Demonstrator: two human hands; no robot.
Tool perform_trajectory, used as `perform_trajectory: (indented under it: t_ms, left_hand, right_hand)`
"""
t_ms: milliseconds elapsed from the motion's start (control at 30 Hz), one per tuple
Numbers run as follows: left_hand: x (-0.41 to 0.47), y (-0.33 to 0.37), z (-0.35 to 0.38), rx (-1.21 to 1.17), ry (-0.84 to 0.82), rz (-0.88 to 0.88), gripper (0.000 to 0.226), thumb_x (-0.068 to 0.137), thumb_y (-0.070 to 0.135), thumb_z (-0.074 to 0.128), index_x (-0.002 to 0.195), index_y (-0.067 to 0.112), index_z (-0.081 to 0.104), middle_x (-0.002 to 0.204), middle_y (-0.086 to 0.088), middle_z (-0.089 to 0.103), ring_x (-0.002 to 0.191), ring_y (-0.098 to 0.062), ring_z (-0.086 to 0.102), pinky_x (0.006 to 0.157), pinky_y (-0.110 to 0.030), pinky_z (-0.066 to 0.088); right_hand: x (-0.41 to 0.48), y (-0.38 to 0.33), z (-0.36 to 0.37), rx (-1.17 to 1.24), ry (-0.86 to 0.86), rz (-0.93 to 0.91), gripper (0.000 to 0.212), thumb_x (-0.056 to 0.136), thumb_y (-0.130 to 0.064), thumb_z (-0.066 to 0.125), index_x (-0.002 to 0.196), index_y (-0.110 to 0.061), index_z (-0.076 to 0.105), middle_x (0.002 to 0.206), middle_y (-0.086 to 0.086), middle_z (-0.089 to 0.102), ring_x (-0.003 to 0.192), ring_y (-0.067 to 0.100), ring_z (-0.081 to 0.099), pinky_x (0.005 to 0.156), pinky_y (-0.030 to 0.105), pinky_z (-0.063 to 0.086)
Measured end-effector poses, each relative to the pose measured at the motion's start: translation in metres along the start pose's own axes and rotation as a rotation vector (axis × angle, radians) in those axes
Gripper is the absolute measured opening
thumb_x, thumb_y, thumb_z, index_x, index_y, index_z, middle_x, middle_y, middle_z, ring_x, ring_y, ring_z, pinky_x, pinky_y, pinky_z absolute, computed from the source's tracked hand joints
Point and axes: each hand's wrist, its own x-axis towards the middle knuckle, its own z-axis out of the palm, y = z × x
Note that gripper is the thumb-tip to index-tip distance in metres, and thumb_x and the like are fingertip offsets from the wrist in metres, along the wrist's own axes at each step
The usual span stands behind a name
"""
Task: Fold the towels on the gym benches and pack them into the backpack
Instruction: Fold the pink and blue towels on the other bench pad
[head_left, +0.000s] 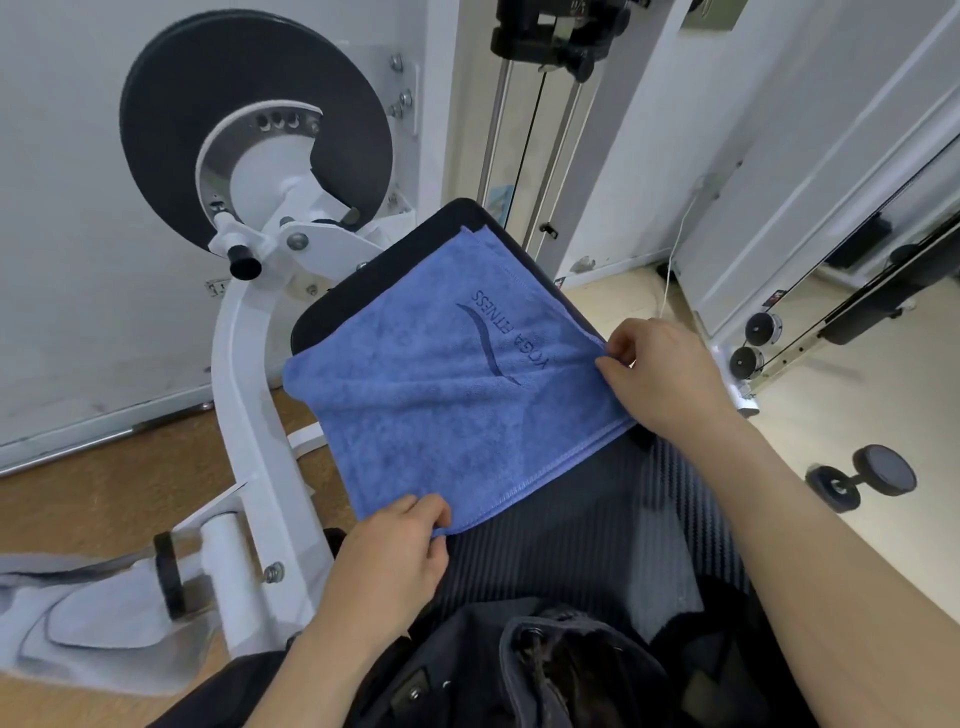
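Note:
A blue towel with dark stitched lettering lies folded on the black padded bench, its left side hanging over the pad's edge. My left hand pinches the towel's near corner between thumb and fingers. My right hand pinches the layered right corner at the bench's right edge. A dark backpack sits open at the near end of the bench, just below my hands.
The white frame of a gym machine with a large black disc stands left of the bench. A small black dumbbell lies on the floor at right. Cable rods rise behind the bench. A grey cloth lies on the floor at lower left.

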Motion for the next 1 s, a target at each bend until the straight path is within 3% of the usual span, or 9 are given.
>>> perform_trajectory:
  t_ms: [133, 267, 400, 500, 600, 733, 867, 933, 1000]
  left_hand:
    - [-0.007, 0.004, -0.010, -0.109, -0.075, -0.003, 0.010, 0.077, 0.018, 0.059, 0.080, 0.027, 0.056, 0.069, 0.011, 0.052, 0.067, -0.009, 0.051, 0.065, -0.026, 0.046]
    - [-0.014, 0.008, -0.013, -0.050, -0.261, 0.021, 0.024, 0.075, 0.012, 0.048, 0.088, 0.031, 0.040, 0.079, 0.009, 0.049, 0.074, -0.014, 0.050, 0.069, -0.034, 0.047]
    - [-0.015, 0.007, -0.014, 0.002, -0.351, 0.012, 0.040, 0.074, 0.001, 0.044, 0.092, 0.034, 0.031, 0.088, 0.012, 0.044, 0.072, -0.012, 0.041, 0.060, -0.027, 0.036]
    - [-0.018, 0.005, -0.013, 0.003, -0.328, -0.011, 0.041, 0.076, 0.003, 0.046, 0.101, 0.034, 0.034, 0.097, 0.012, 0.045, 0.077, -0.012, 0.043, 0.065, -0.026, 0.038]
    - [-0.020, 0.001, -0.008, -0.028, -0.321, -0.009, 0.039, 0.075, 0.004, 0.046, 0.095, 0.035, 0.035, 0.092, 0.012, 0.043, 0.078, -0.013, 0.044, 0.070, -0.029, 0.042]
    - [-0.015, -0.003, -0.008, -0.090, -0.407, -0.002, 0.035, 0.071, 0.006, 0.046, 0.092, 0.033, 0.040, 0.084, 0.012, 0.041, 0.076, -0.010, 0.046, 0.063, -0.023, 0.036]
    - [0.003, -0.007, -0.026, -0.271, -0.523, -0.058, 0.027, 0.076, 0.010, 0.055, 0.091, 0.031, 0.060, 0.075, 0.013, 0.053, 0.066, -0.002, 0.049, 0.067, -0.024, 0.045]
    - [0.029, -0.008, -0.036, -0.349, -0.336, -0.094, 0.028, 0.080, 0.006, 0.056, 0.082, 0.032, 0.066, 0.072, 0.013, 0.060, 0.065, -0.004, 0.054, 0.068, -0.022, 0.046]
    - [0.071, -0.007, -0.044, -0.319, 0.026, -0.121, 0.028, 0.086, 0.006, 0.057, 0.086, 0.031, 0.069, 0.087, 0.013, 0.065, 0.079, -0.002, 0.057, 0.072, -0.009, 0.043]
  right_hand:
    - [0.005, -0.006, -0.014, 0.071, -0.032, 0.041, 0.005, 0.082, -0.024, 0.060, 0.080, -0.020, 0.061, 0.077, -0.004, 0.063, 0.078, 0.024, 0.058, 0.066, 0.031, 0.045]
    - [0.003, -0.005, -0.010, 0.031, -0.120, 0.050, 0.003, 0.081, -0.023, 0.060, 0.079, -0.022, 0.059, 0.081, 0.000, 0.064, 0.081, 0.027, 0.059, 0.072, 0.035, 0.050]
    - [-0.003, 0.001, -0.005, 0.000, -0.152, 0.074, 0.004, 0.075, -0.018, 0.057, 0.076, -0.021, 0.058, 0.079, 0.001, 0.063, 0.078, 0.028, 0.059, 0.070, 0.035, 0.051]
    - [-0.005, -0.001, -0.003, -0.014, -0.182, 0.098, 0.003, 0.075, -0.019, 0.057, 0.078, -0.018, 0.056, 0.079, 0.001, 0.060, 0.078, 0.028, 0.057, 0.065, 0.033, 0.046]
    - [-0.004, -0.005, -0.004, -0.072, -0.215, 0.117, 0.010, 0.079, -0.023, 0.056, 0.086, -0.017, 0.052, 0.086, 0.001, 0.055, 0.082, 0.026, 0.054, 0.066, 0.033, 0.043]
    - [0.004, -0.020, -0.002, -0.068, -0.133, 0.094, 0.023, 0.082, -0.030, 0.054, 0.100, -0.016, 0.050, 0.100, 0.003, 0.051, 0.089, 0.028, 0.053, 0.073, 0.037, 0.046]
    - [0.021, -0.045, 0.017, -0.160, -0.072, 0.018, 0.045, 0.090, -0.049, 0.051, 0.118, -0.013, 0.049, 0.113, 0.008, 0.051, 0.105, 0.031, 0.050, 0.076, 0.039, 0.045]
    - [0.028, -0.049, 0.029, -0.205, -0.018, -0.017, 0.039, 0.095, -0.044, 0.047, 0.114, -0.010, 0.049, 0.111, 0.010, 0.054, 0.101, 0.031, 0.051, 0.068, 0.036, 0.040]
    - [0.028, -0.046, 0.038, -0.199, 0.065, -0.041, 0.031, 0.099, -0.037, 0.042, 0.109, -0.009, 0.050, 0.104, 0.010, 0.057, 0.093, 0.030, 0.053, 0.062, 0.033, 0.034]
